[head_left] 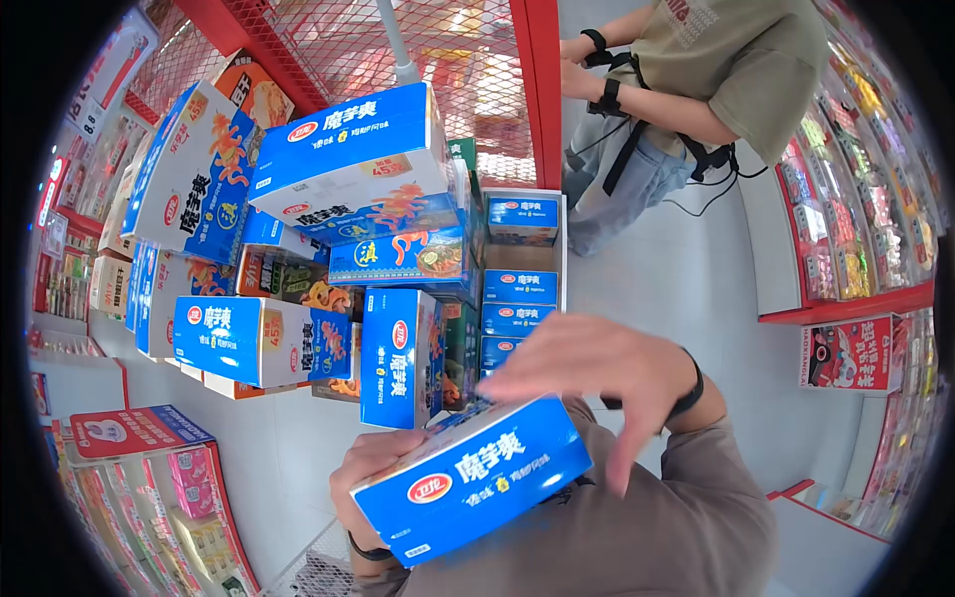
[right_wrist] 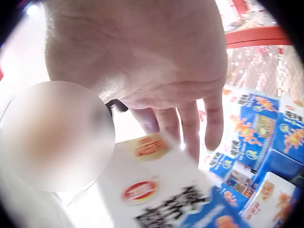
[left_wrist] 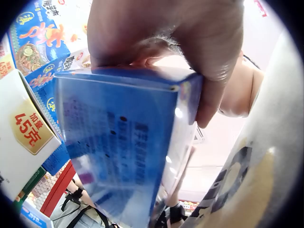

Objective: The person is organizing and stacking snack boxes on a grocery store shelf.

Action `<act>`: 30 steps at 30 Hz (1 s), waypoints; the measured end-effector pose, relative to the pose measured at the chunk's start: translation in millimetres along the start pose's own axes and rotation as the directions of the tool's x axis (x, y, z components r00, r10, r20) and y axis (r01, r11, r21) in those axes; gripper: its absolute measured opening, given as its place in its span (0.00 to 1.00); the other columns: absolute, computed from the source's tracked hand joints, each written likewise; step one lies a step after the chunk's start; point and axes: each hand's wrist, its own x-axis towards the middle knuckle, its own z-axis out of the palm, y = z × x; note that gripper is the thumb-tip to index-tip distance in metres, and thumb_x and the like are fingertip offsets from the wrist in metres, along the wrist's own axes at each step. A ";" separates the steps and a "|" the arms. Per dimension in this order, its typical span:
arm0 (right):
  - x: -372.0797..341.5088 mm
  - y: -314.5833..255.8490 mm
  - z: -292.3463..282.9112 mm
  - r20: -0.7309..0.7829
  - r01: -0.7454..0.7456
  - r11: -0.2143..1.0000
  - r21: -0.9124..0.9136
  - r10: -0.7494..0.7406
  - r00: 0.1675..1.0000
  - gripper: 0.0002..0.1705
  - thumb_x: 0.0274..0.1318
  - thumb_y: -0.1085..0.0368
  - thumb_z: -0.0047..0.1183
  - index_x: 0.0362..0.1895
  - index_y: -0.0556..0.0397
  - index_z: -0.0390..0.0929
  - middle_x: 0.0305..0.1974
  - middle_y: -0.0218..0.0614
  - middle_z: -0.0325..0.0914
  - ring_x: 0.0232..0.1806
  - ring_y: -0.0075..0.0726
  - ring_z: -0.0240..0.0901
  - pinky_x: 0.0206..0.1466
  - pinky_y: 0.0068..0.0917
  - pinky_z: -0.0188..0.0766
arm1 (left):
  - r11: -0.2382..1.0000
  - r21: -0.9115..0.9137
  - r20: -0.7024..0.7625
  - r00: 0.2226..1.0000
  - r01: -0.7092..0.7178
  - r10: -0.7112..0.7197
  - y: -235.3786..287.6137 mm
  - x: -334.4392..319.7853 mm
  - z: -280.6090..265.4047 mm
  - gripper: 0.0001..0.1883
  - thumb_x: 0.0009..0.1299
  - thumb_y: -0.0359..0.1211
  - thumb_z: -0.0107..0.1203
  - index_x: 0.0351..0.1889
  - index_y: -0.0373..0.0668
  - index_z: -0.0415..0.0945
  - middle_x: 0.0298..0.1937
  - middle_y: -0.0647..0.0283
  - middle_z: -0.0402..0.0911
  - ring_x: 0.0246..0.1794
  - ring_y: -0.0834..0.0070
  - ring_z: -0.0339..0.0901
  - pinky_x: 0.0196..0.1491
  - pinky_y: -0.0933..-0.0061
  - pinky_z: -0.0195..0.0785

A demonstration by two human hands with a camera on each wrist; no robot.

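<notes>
A blue and white snack box [head_left: 473,478] is held tilted in front of the person's torso. The left hand [head_left: 373,473] grips its left end; in the left wrist view the thumb and fingers of the left hand [left_wrist: 166,38] clasp the box [left_wrist: 114,137] from both sides. Over the box's far right side hovers the right hand [head_left: 597,373], fingers extended and thumb spread. In the right wrist view the right hand [right_wrist: 142,61] has straight fingers above the white face of the box [right_wrist: 156,185]; whether they touch it is unclear.
Stacked blue boxes [head_left: 343,149] stand ahead and to the left, beside a white carton [head_left: 563,239] with several more boxes inside. A red mesh rack [head_left: 537,90] rises behind. Another person [head_left: 696,99] stands ahead right. Stocked shelves [head_left: 856,219] line the right side.
</notes>
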 end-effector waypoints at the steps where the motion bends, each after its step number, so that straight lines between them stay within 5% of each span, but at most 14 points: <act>1: 4.0 -15.8 5.2 0.039 0.023 0.999 -0.033 -0.022 0.999 0.51 0.44 0.41 0.67 0.66 0.60 0.66 0.56 0.43 0.75 0.56 0.44 0.72 0.58 0.38 0.66 | 0.999 0.044 0.064 0.998 -0.004 0.001 0.6 3.1 -2.1 0.31 0.51 0.37 0.77 0.47 0.37 0.69 0.51 0.42 0.79 0.49 0.54 0.80 0.51 0.55 0.74; 4: 3.0 -29.4 14.4 0.089 -0.023 0.899 -0.438 0.069 0.994 0.45 0.44 0.43 0.66 0.60 0.63 0.72 0.53 0.47 0.78 0.47 0.46 0.77 0.49 0.40 0.69 | 0.999 -0.002 0.185 0.982 -0.044 0.043 -0.4 12.3 0.3 0.39 0.46 0.40 0.79 0.52 0.36 0.69 0.53 0.43 0.79 0.52 0.54 0.79 0.55 0.54 0.70; 7: -8.4 -21.2 15.9 0.051 -0.117 0.923 -0.367 0.146 0.988 0.48 0.38 0.51 0.69 0.64 0.60 0.68 0.51 0.44 0.76 0.51 0.47 0.73 0.54 0.42 0.66 | 0.991 0.089 0.307 0.950 -0.097 0.065 0.3 24.0 5.5 0.45 0.42 0.42 0.80 0.56 0.34 0.68 0.55 0.44 0.78 0.54 0.52 0.77 0.57 0.54 0.69; 8: -10.4 -20.9 8.7 0.042 -0.118 0.919 -0.376 0.144 0.989 0.45 0.39 0.52 0.69 0.62 0.59 0.69 0.51 0.43 0.76 0.51 0.48 0.73 0.54 0.42 0.66 | 1.000 0.022 0.314 0.949 -0.008 0.001 7.9 29.1 8.3 0.42 0.44 0.41 0.79 0.56 0.35 0.70 0.59 0.45 0.76 0.57 0.51 0.75 0.59 0.54 0.67; 11: -22.7 -18.1 -29.2 -0.022 -0.220 0.879 -0.423 0.233 0.972 0.39 0.38 0.57 0.69 0.58 0.55 0.73 0.50 0.41 0.77 0.51 0.49 0.72 0.54 0.42 0.66 | 0.981 0.147 0.420 0.906 -0.126 0.054 8.2 36.0 -12.7 0.36 0.47 0.42 0.76 0.52 0.36 0.75 0.61 0.45 0.73 0.59 0.50 0.73 0.60 0.53 0.66; 12: -29.2 -16.9 -38.5 -0.078 -0.320 0.837 -0.443 0.320 0.944 0.38 0.36 0.59 0.71 0.56 0.54 0.74 0.49 0.41 0.77 0.51 0.49 0.72 0.54 0.42 0.66 | 0.976 0.185 0.343 0.938 -0.111 0.041 6.5 30.5 -18.8 0.27 0.53 0.39 0.71 0.48 0.36 0.77 0.60 0.47 0.73 0.60 0.50 0.72 0.60 0.54 0.65; 14: -41.2 5.1 -50.7 -0.226 -0.475 0.733 -0.488 0.419 0.879 0.38 0.33 0.61 0.73 0.54 0.54 0.73 0.48 0.42 0.76 0.52 0.51 0.70 0.55 0.41 0.66 | 0.946 0.316 0.195 0.981 -0.078 0.016 -4.2 22.2 -28.9 0.24 0.55 0.36 0.68 0.48 0.36 0.77 0.59 0.47 0.74 0.60 0.51 0.72 0.60 0.54 0.65; 19: -78.4 122.2 -40.4 -0.494 -0.555 0.679 -0.480 0.314 0.811 0.43 0.32 0.60 0.76 0.57 0.54 0.70 0.49 0.43 0.72 0.52 0.50 0.69 0.56 0.37 0.67 | 0.895 0.432 -0.016 0.993 0.109 -0.113 -18.0 19.1 -21.6 0.23 0.57 0.32 0.63 0.51 0.37 0.76 0.61 0.48 0.72 0.60 0.52 0.71 0.60 0.55 0.65; 26: -98.7 213.2 -2.7 -0.626 -0.658 0.676 -0.332 0.364 0.690 0.43 0.36 0.62 0.75 0.59 0.53 0.68 0.52 0.45 0.69 0.55 0.51 0.67 0.60 0.39 0.66 | 0.877 0.442 -0.034 0.980 0.190 -0.195 -21.0 16.3 -16.7 0.25 0.55 0.30 0.64 0.53 0.37 0.75 0.63 0.49 0.71 0.65 0.54 0.69 0.64 0.57 0.62; 30: -109.9 241.7 1.1 -0.558 -0.625 0.697 -0.351 0.380 0.738 0.44 0.34 0.63 0.74 0.60 0.52 0.68 0.53 0.43 0.72 0.60 0.53 0.62 0.63 0.44 0.60 | 0.850 0.511 0.028 0.986 0.125 -0.162 -21.5 13.2 -18.9 0.23 0.56 0.29 0.65 0.52 0.38 0.76 0.63 0.49 0.71 0.62 0.54 0.71 0.61 0.57 0.65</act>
